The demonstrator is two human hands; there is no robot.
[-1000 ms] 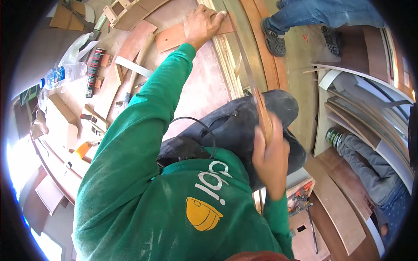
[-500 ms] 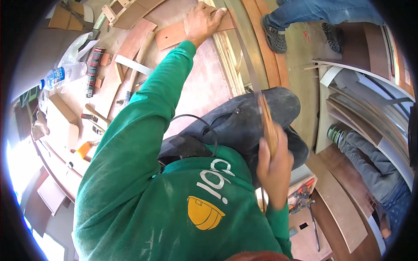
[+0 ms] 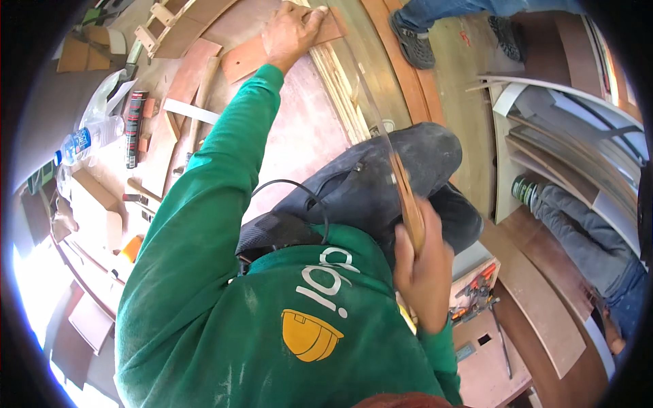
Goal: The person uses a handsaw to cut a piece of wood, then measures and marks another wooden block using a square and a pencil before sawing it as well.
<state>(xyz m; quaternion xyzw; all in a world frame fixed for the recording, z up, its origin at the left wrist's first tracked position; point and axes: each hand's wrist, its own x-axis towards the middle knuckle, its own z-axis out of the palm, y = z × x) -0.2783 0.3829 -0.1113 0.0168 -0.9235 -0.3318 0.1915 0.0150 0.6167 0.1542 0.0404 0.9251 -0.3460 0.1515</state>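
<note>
My right hand [image 3: 430, 265] grips the wooden handle of a handsaw [image 3: 407, 200], in front of my bent knee. The saw's thin blade slants away up and left, its far part at the right end of a small reddish-brown board [image 3: 243, 60]. My left hand [image 3: 294, 32] is stretched far forward, clamping that board with the thumb on top and the fingers around its far edge. A hole shows near the board's left end. Beneath the board's right part runs a layered plywood piece [image 3: 335, 88].
On the left lie a dark cartridge tube [image 3: 136, 129], a plastic bottle [image 3: 85, 141], a white strip [image 3: 192, 111] and wood offcuts. Another person's shoe [image 3: 413, 46] stands far right of the boards. A rack of sheets [image 3: 568, 146] and a box with tools [image 3: 476, 289] sit right.
My right hand and the saw have shifted slightly to the left and nearer to me. The whole view has slid a little left; my left hand stays on the board.
</note>
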